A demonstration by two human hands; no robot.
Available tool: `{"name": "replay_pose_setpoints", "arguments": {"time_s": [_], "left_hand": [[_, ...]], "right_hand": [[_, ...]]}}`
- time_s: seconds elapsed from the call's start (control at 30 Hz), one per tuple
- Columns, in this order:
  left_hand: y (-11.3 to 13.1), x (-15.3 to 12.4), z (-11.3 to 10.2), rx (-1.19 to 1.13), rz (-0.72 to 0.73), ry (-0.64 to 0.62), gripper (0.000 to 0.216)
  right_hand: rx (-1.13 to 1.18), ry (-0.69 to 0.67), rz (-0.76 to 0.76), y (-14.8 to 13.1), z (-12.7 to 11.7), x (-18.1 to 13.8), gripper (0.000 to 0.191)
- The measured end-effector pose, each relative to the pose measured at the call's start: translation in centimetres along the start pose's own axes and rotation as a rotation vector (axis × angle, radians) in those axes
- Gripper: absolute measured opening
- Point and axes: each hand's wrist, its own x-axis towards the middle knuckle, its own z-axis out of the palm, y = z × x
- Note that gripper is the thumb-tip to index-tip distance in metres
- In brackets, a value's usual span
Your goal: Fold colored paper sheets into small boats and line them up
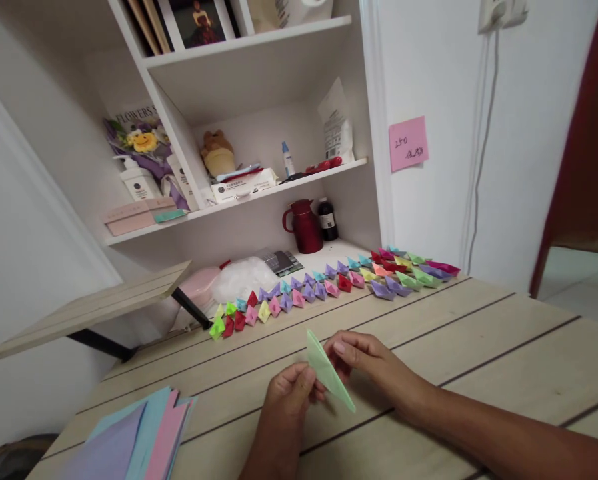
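A folded sheet of light green paper is held up at a slant above the wooden table. My left hand pinches its left edge between thumb and fingers. On the other side, my right hand has its fingers curled against the paper's far face. Those fingertips are partly hidden behind the sheet. Beyond both hands stand rows of small folded paper boats in purple, pink, red, yellow, blue and green. Larger boats gather at the right end of the rows.
A stack of coloured paper lies at the front left of the slatted table. A raised wooden stand sits behind it. Shelves at the back hold a red jug, a dark bottle and other items. A pink note sticks to the wall.
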Motion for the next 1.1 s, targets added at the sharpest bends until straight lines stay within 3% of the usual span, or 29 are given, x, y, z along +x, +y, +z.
{"name": "replay_pose_setpoints", "arguments": {"time_s": [0.23, 0.53, 0.83, 1.1], "left_hand": [[-0.2, 0.2, -0.5, 0.158, -0.003, -0.07, 0.036], [-0.8, 0.5, -0.8, 0.178, -0.027, -0.026, 0.035], [-2.0, 1.2, -0.8, 0.135, 0.008, 0.153, 0.036], [-1.2, 0.7, -0.1, 0.398, 0.009, 0.152, 0.02]], "right_hand": [[0.013, -0.021, 0.012, 0.3, -0.3, -0.1, 0.037], [-0.026, 0.019, 0.079, 0.3, -0.5, -0.1, 0.04], [0.048, -0.041, 0.059, 0.8, -0.5, 0.1, 0.028], [-0.277, -0.042, 0.049, 2.8, -1.3, 0.3, 0.012]]}}
